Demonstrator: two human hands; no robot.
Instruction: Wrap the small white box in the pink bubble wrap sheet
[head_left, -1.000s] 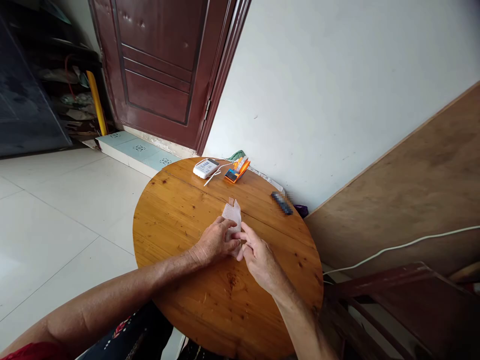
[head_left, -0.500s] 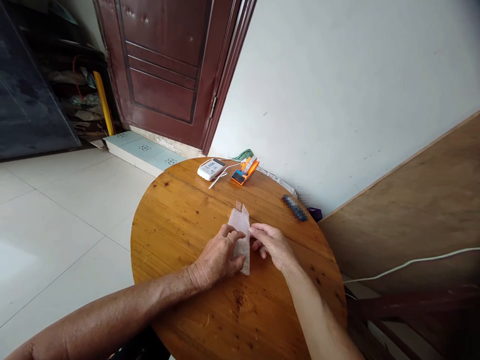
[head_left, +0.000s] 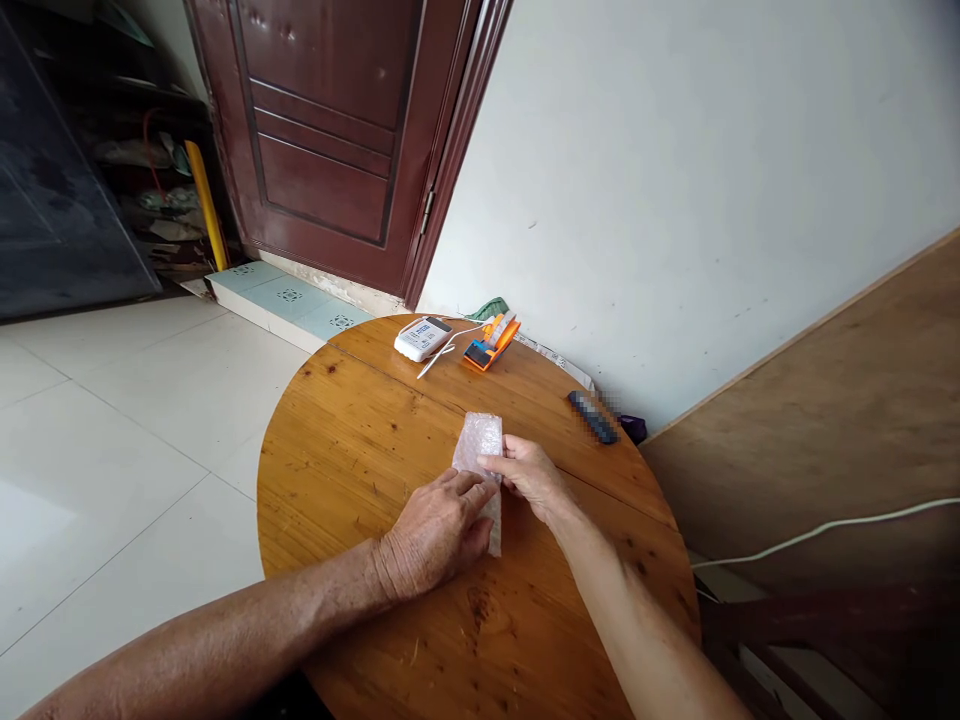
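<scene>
A small piece of clear bubble wrap (head_left: 480, 440) lies on the round wooden table (head_left: 352, 450) in front of me. My left hand (head_left: 435, 530) rests flat on its near part, fingers stretched out and pressing it down. My right hand (head_left: 529, 472) pinches the wrap's right edge between thumb and fingers. The brown tab that stuck out at the far end is covered by the wrap.
At the table's far edge lie a white device (head_left: 422, 337) with a thin cable, an orange and blue case (head_left: 490, 345) and a dark remote-like bar (head_left: 592, 416). A white wall stands behind, a dark red door (head_left: 330, 130) at the left, a wooden board (head_left: 840, 400) at the right.
My right hand has moved onto the wrap's right edge and closed on it. The far end of the wrap now covers the brown tab. My left hand slid slightly nearer.
</scene>
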